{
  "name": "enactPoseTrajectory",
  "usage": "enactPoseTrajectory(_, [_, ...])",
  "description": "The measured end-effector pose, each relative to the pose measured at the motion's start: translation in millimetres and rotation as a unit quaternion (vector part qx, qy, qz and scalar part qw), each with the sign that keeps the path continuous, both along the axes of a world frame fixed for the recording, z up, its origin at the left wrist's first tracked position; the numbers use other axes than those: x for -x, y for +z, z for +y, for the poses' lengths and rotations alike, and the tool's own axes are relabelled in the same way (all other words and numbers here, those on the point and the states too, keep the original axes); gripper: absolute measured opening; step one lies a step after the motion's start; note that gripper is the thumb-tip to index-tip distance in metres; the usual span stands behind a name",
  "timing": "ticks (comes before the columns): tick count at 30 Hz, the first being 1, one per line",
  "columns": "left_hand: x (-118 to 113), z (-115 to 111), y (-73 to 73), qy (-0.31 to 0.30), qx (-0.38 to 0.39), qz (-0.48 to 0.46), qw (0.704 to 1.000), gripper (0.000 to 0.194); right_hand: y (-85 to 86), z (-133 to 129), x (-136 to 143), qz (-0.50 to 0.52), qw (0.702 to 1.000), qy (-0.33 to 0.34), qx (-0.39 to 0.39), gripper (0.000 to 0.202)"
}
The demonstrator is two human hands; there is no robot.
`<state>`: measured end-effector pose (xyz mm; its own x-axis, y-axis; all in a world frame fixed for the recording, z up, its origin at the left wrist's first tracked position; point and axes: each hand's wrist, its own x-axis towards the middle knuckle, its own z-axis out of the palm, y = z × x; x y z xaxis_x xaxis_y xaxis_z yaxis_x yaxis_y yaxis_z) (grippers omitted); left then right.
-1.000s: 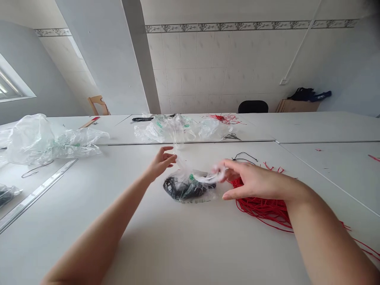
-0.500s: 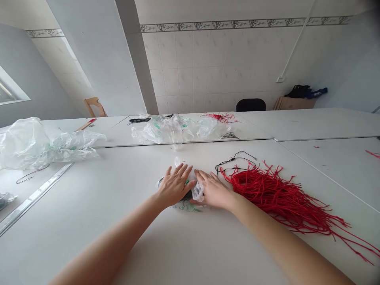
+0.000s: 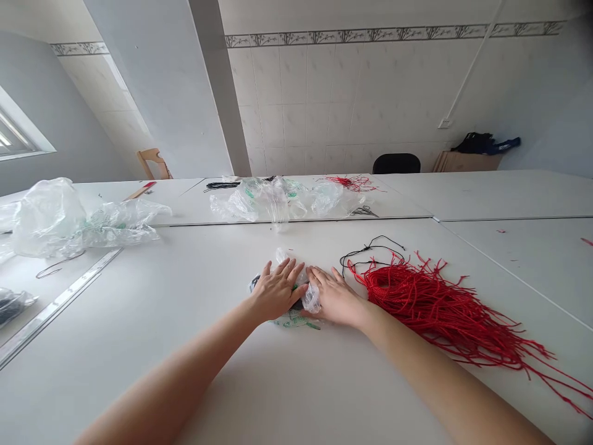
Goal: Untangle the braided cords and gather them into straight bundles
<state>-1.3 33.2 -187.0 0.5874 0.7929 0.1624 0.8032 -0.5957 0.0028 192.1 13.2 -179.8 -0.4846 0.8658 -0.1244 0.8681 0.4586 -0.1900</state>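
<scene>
A clear plastic bag [image 3: 291, 319] with green print and something dark inside lies on the white table in front of me. My left hand [image 3: 278, 290] rests flat on its left part, fingers stretched out and pointing away. On the right part lies my right hand [image 3: 331, 293], also with fingers extended. A gathered tuft of the plastic sticks up between the two hands. Most of the dark contents are covered by my hands. Just right of my right hand is a bundle of red cords [image 3: 430, 303], with a thin black cord [image 3: 370, 247] beside it.
Crumpled clear bags [image 3: 278, 201] lie at the table's back, near scissors [image 3: 365, 211], black cords [image 3: 222, 185] and loose red cords [image 3: 352, 183]. More plastic bags [image 3: 55, 216] lie at the left, with a small bag of dark things [image 3: 13, 306] nearer.
The view has shifted slightly, so everything appears a little further right. Both hands stay pressed on the bag in nearly the same position.
</scene>
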Motion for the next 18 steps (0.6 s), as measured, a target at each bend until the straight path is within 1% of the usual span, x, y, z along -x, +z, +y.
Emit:
enactPoseTrajectory(4, [-1, 0, -0.5, 0.0, 0.0, 0.021, 1.0, 0.055, 1.1, 1, -1, 0.008, 1.0, -0.003, 0.024, 0.096])
enactPoseTrajectory(8, [-1, 0, -2.3, 0.001, 0.003, 0.029, 1.0, 0.055, 5.6, 0, -1, 0.024, 0.998, -0.012, 0.048, 0.1])
enactPoseTrajectory(18, [1, 2, -8.6, -0.006, 0.019, 0.029, 0.999, 0.056, 15.1, -3, -1, 0.043, 0.993, -0.026, 0.103, 0.103])
